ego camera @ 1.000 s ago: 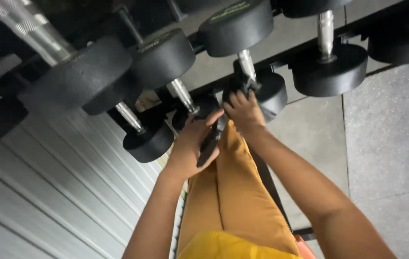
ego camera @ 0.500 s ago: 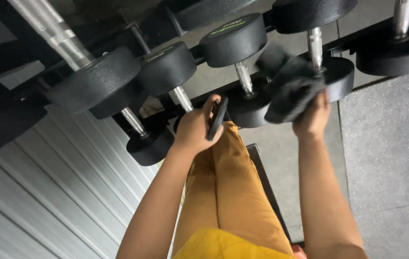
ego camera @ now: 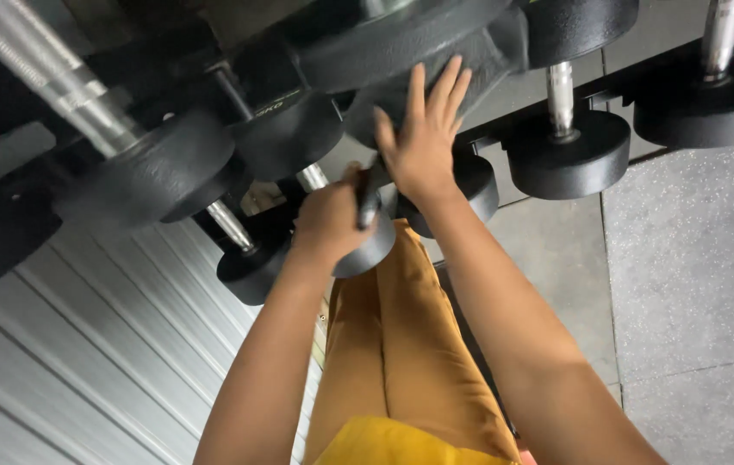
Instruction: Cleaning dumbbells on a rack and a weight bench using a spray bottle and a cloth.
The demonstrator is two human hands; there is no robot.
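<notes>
A black cloth [ego camera: 436, 47] is pressed flat against the round end of a black dumbbell on the upper tier of the dumbbell rack [ego camera: 634, 65], near the top middle of the head view. The right hand [ego camera: 423, 142] is laid open on the cloth, fingers spread and extended upward, palm against it; only its back is seen.

The left hand [ego camera: 328, 220] is held just below and to the left of the right hand, close to its wrist. Its fingers are curled shut around a thin dark flat object [ego camera: 369, 202], seen edge-on and too blurred to be identified. A small round dumbbell head [ego camera: 371, 250] on the lower tier is seen directly beneath this fist; contact cannot be told.

Further dumbbells with chrome handles are ranged along the rack to both sides, among them one at upper right [ego camera: 567, 151]. A knurled chrome bar [ego camera: 48, 73] is noted at the upper left corner. Mustard-coloured trousers [ego camera: 401, 344] are seen between the forearms, grey rubber flooring [ego camera: 703, 258] at right, a pale ribbed panel [ego camera: 83, 344] at lower left
</notes>
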